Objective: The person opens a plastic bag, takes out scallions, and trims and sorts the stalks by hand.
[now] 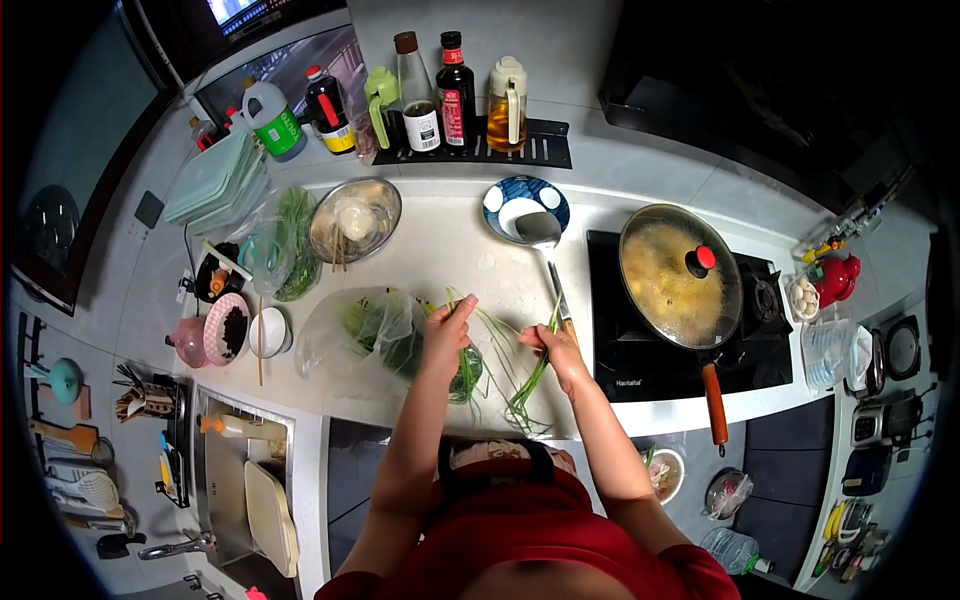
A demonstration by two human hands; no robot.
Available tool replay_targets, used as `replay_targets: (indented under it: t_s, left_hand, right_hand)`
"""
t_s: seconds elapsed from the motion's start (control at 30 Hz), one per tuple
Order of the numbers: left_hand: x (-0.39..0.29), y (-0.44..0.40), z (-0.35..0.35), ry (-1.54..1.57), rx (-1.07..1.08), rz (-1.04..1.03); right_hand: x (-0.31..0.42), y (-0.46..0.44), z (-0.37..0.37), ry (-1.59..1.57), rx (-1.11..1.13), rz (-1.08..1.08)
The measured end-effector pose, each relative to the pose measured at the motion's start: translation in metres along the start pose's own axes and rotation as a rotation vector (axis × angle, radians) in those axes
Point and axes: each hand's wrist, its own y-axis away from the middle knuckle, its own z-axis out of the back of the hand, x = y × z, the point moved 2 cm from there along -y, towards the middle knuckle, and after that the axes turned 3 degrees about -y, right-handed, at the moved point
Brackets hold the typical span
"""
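Both hands are over the front of the pale counter. My left hand [448,335] is closed on thin green stalks, above a clear plastic bag [335,335] of leafy greens. To the right, my right hand [555,350] is closed round a bunch of long green stalks [524,400], whose ends hang down towards the counter edge. Loose strands stretch between the two hands. Just behind my right hand, a metal spatula [541,232] rests with its head on a blue-patterned bowl [518,190].
A lidded pan [675,280] stands on the black hob [640,378], its handle [714,405] pointing forward. Bottles [457,95] line a rear rack [545,145]. At left are a metal bowl [385,210], a white bowl [270,330], bagged greens [297,245] and the sink [235,480].
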Motion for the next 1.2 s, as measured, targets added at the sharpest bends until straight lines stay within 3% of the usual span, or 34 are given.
replay_targets:
  t_s: [0.07, 0.27, 0.37, 0.47, 0.5, 0.8, 0.9, 0.97, 1.1, 1.2]
  left_hand:
    - [-0.002, 0.0, 0.003, -0.068, -0.094, -0.11]
    - [0.002, -0.012, 0.025, -0.407, -0.425, -0.536]
    - [0.002, -0.011, 0.026, -0.49, -0.38, -0.603]
    - [0.023, -0.019, 0.023, -0.577, -0.196, -0.454]
    - [0.021, -0.014, 0.019, -0.753, -0.237, -0.521]
    - [0.037, 0.016, -0.027, -0.279, 0.239, -0.081]
    - [0.028, 0.024, -0.032, -0.127, 0.191, -0.071]
    - [0.022, 0.026, -0.028, -0.245, 0.215, -0.065]
    - [0.023, 0.028, -0.025, -0.266, 0.239, -0.037]
    - [0.032, 0.026, -0.025, -0.246, 0.228, -0.092]
  right_hand:
    - [-0.001, 0.0, 0.003, 0.043, -0.097, 0.053]
    - [0.007, 0.006, 0.007, -0.01, -0.034, 0.124]
    - [0.015, 0.015, 0.0, -0.183, 0.076, 0.021]
    - [0.016, 0.016, -0.006, -0.284, 0.209, -0.051]
    - [0.016, 0.017, -0.009, -0.285, 0.255, -0.049]
    - [0.024, 0.029, -0.037, 0.079, 0.368, 0.065]
    - [0.006, 0.017, -0.024, -0.055, 0.245, 0.029]
    - [0.007, 0.018, -0.018, -0.182, 0.223, 0.03]
    - [0.016, 0.023, -0.023, 0.021, 0.144, 0.067]
    - [0.01, 0.018, -0.03, 0.064, 0.155, 0.265]
